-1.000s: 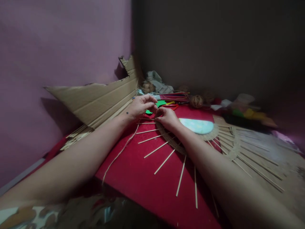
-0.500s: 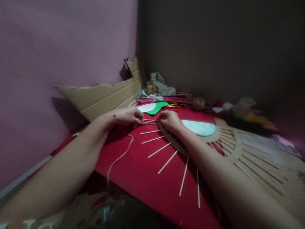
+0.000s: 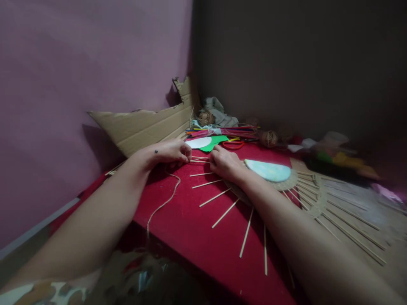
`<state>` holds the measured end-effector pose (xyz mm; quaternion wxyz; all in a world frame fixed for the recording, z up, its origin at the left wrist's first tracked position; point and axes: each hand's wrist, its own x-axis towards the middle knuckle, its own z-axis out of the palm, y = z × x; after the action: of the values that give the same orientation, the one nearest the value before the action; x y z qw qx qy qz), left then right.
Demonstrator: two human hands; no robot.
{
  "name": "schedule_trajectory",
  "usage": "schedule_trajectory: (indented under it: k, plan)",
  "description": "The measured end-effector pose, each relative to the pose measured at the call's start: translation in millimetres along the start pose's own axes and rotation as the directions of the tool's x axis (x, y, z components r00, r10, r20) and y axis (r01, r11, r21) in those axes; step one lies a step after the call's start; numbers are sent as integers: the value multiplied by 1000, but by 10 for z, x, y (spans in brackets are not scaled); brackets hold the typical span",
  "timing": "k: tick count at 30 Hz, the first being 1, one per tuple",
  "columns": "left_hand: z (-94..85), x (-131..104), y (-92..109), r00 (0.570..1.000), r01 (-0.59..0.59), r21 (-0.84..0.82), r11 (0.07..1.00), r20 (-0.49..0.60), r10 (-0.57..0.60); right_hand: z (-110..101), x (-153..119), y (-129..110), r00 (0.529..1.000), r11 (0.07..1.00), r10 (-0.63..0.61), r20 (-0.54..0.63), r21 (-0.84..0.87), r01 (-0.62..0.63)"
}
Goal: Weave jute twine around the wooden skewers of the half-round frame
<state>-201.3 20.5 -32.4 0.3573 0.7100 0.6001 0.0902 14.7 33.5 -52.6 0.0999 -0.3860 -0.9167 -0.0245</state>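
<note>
Pinched at the tips of several thin wooden sticks, my left hand is closed on twine, whose loose tail trails over the table's front edge. My right hand is closed over the woven edge of a fan-shaped piece, from which the sticks spread out. My right hand and forearm hide much of that weave. To their right lies a pale blue-green half-disc with a woven border and more sticks fanning right.
Red scissors, green paper and a white cut-out lie behind my hands. Farther back are balls of twine and coloured sticks. Torn cardboard leans on the wall. The red table ends in front.
My right hand has curled further over the woven edge and the sticks. The left hand stays pinched at the stick tips. The whole view has shifted slightly.
</note>
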Motion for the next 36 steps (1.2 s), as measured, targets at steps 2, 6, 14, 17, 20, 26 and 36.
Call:
schedule_trajectory:
  k: [2,6,14,17,20,26,36]
  plan:
    - [1,4,-16,1000,-24,-20,1000,8,24,4,0,12,1000,1000,16,-13,14,-15]
    - [4,-16,-23,999,-31,13,999,14,31,49,-1,47,998,994,50,-42,94,-46]
    - [57,-147,159,995,-35,-81,996,90,42,170,25,119,991,978,71,-112,202,-48]
    - [195,-129,325,969,-205,-83,975,125,214,166,24,134,988,963,58,-146,270,-16]
    - [320,-103,439,943,-290,-84,953,148,300,130,17,141,993,948,44,-108,318,-7]
    - [288,-137,412,926,-222,-148,964,276,256,117,58,177,993,947,55,-101,322,-20]
    - [266,-113,396,919,-196,-131,972,322,228,145,107,177,993,966,75,-93,252,-49]
